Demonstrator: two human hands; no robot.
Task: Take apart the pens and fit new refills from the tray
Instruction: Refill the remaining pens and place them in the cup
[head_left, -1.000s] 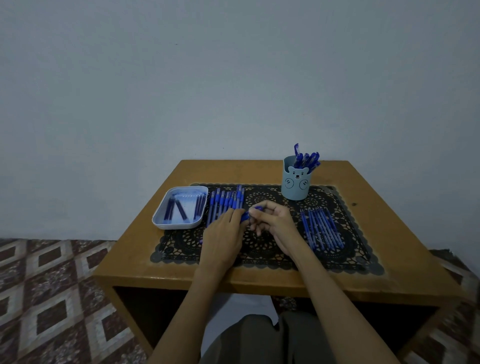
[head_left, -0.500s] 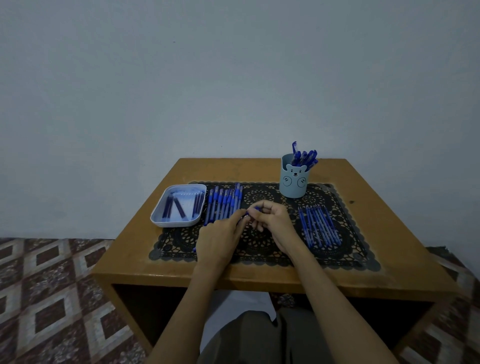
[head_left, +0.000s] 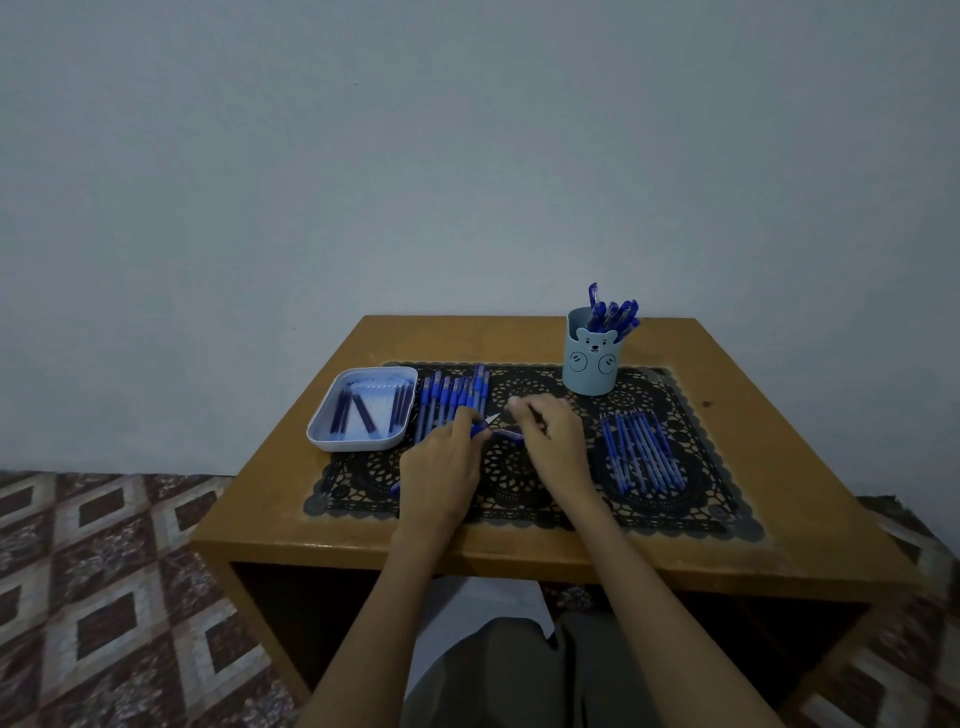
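Grey trousers filled the nearest part of the view, with two bare forearms reaching forward over the near edge of the wooden table. On the black lace mat the left hand was closed around a blue pen, whose pale pointed tip stuck out toward the right. The right hand sat just beside it, fingers curled in; a small dark blue piece showed at its lower fingers, but whether the hand actually pinched it could not be told. Between the two hands lay a narrow gap.

Right of the right hand, a row of blue pens lay side by side on the mat. Left of the left hand and partly behind it, another row of blue pens lay parallel, pointing away. Beyond those, at the mat's left edge, stood the pale blue tray holding several dark blue refills. Farthest back, on the right, a light blue bear-faced cup held more blue pens upright, before a plain pale wall.
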